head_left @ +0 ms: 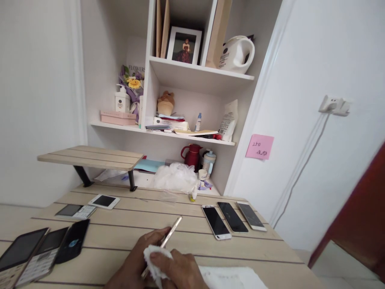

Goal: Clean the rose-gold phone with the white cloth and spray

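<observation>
Over the near tabletop (255, 257), both hands are bunched together: left hand (136, 257) curled round a gold-edged phone (171, 232), right hand (183, 269) pinching some white tissue (156, 261). Three smartphones (232, 217) sit off to the right, keypad phones (42, 259) left. Tissue and fingers hide part of the held phone, which is up on edge between the hands, far end poking out past the left fingertips.

the held phone (172, 231) has a gold edge; the tissue (154, 269) on it is white. the table (111, 237) is pale beige with dark stripes. one phone (72, 241) is black with a blue mark, another (104, 201) white around a dark screen. the sticky note (260, 147) is pink, the jug (191, 156) dark red, the flower (134, 83) yellow.
</observation>
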Motion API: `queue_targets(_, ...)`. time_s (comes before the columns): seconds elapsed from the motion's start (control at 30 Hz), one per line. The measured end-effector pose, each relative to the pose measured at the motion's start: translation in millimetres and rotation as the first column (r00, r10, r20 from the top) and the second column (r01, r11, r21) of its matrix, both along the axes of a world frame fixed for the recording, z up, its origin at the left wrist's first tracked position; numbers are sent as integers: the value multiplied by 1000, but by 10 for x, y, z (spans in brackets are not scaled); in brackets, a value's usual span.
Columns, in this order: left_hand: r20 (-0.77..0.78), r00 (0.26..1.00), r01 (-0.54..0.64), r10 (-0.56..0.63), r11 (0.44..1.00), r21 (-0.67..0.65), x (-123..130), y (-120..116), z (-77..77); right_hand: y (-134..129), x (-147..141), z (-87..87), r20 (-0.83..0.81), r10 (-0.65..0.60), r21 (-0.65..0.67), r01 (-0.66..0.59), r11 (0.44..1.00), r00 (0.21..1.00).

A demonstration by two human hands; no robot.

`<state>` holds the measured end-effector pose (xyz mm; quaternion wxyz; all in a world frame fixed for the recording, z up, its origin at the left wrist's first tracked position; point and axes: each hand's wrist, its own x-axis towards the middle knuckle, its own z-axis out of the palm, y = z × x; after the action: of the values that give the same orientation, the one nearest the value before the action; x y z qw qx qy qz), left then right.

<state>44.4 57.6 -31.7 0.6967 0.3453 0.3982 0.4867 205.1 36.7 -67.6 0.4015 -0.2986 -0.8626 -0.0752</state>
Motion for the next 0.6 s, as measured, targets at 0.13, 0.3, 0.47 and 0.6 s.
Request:
queue_targets(0.13,-51,998,30,-30,1000,1,45,11,-14,88,158,134,-143,-143,-91,130,987,979)
queue_targets(0.3,-66,998,20,-21,1000,-18,65,20,-20,90,140,134,-200,-159,-71,147,987,967)
queue_targets(0.47,-20,999,-43,42,998,-51,36,-13,21,23,24,57,13,6,22,-6,1000,1000)
queue_targets(0.6,-60,998,10,-10,1000,-1,66,8,-14,101,183,164,-168,-150,-81,138,987,974)
